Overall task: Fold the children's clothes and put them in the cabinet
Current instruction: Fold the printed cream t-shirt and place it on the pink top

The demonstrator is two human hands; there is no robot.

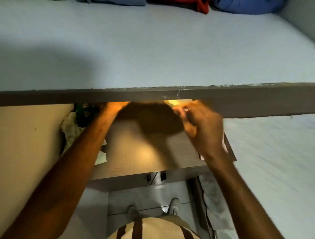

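Hands are reaching fwd under the cabinet's top board (pixel 221 95), w/ the view looking straight down from above. Left hand (pixel 113 106) is going into the shelf opening, its fingertips hidden under the board edge, so can't tell how the fingers are lying or if they're holding anything. Right hand (pixel 201 126) is sitting at the right of the opening, blurred; its fingers (pixel 182 110) are curling round something small and pale yellow (pixel 173 102) right at the board edge, too smeared to say what it is.

Shelf (pixel 136 153) below is showing tan and lit warm, w/ a dark shadow across the far middle. Clothes (pixel 76 122) are lying bunched at the left side of the shelf opening, pale checked cloth near and dark green cloth farther in, just beside the left forearm.

Top surface (pixel 153 51) of the cabinet is showing pale blue-grey; at its far edge more clothes are lying: blue (pixel 247 6) at far right, red (pixel 199 6) beside it, grey-blue (pixel 119 2) left of that.

Shoes (pixel 173 206) are standing on the tiled floor at the near edge. Sheet-covered bed (pixel 272 153) is lying at right.
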